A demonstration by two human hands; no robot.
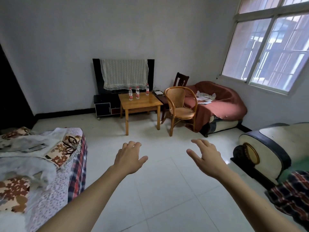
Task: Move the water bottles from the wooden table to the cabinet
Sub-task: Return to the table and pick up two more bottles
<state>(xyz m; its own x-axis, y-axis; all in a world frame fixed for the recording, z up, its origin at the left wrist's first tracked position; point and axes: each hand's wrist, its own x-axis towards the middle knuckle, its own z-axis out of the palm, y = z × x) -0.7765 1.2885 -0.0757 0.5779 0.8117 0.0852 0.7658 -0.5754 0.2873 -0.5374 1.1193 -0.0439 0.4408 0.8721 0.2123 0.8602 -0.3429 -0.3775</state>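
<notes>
three water bottles (pixel 137 92) upright, caps up, on wooden desk (pixel 147 102) | left hand (pixel 129 159) grip released | right hand (pixel 207 158) grip released, both empty

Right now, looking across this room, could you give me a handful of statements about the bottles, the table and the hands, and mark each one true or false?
1. Three water bottles stand upright on the wooden table. True.
2. The left hand holds a bottle. False: it is empty, fingers spread over the floor.
3. The right hand is empty and open. True.
4. A wicker chair stands beside the table, on its window side. True.
5. The bottles already sit on the black cabinet. False: all three are on the table.
6. The bottles lie on their sides. False: each stands with its red cap up.
</notes>
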